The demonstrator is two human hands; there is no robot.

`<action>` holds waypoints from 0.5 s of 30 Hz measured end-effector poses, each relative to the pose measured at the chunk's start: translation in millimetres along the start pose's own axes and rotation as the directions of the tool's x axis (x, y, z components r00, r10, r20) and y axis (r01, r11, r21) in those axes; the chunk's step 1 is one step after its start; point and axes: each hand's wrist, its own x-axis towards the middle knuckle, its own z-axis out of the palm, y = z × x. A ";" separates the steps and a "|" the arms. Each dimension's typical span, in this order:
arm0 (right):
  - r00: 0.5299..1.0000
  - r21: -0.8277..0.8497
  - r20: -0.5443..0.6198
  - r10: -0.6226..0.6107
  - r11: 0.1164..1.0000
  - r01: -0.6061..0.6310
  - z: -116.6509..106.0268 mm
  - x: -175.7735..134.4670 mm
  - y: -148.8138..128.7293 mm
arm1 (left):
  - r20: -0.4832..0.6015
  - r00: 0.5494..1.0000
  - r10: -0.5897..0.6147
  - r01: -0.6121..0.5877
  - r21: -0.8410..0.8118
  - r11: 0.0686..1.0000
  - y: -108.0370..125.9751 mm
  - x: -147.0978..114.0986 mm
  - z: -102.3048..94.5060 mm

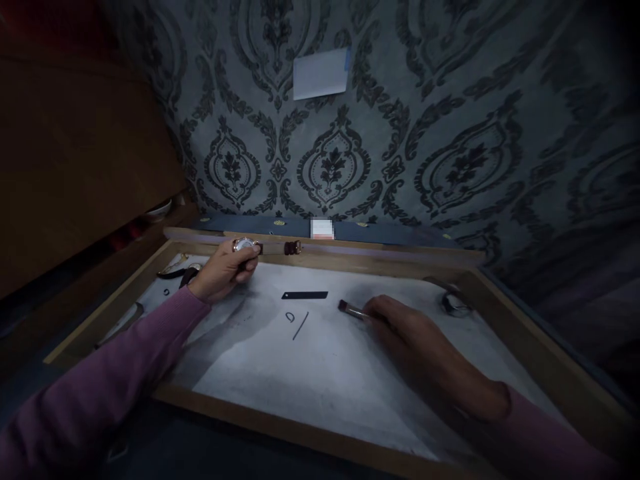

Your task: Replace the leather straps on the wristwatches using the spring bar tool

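Observation:
My left hand point(225, 268) is closed on a wristwatch point(245, 245), held near the back wall of a shallow wooden tray, with its dark strap and buckle stretching to the right. Low over the tray's white lining, my right hand point(407, 327) grips a small brush point(353, 310), its dark bristles pointing left. Between the hands lies a black cutter blade point(305, 295). In front of the blade are a small dark ring-like loop point(290, 318) and a thin dark strip point(301, 326).
The wooden tray point(320, 433) has raised walls all round. Another dark-strapped watch point(175, 273) lies at its left, and a dark coiled item point(455, 303) at its right. A wooden cabinet point(85, 160) stands left; the patterned wall point(333, 163) carries a white card point(321, 75).

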 end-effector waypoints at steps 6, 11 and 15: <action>0.987 -0.139 -0.161 -0.017 0.990 -0.005 -5.0 1.5 3.2 | 0.017 1.000 -0.024 0.025 -0.017 1.000 -6.4 3.7 0.2; 0.975 -0.256 -0.212 -0.060 0.967 0.003 -3.7 3.1 6.2 | 0.012 0.999 -0.034 0.035 -0.044 0.998 -12.7 8.3 -0.9; 0.964 -0.321 -0.246 -0.100 0.947 0.016 -5.1 3.2 7.1 | -0.017 1.000 -0.005 0.004 -0.044 0.999 -8.7 9.9 -4.6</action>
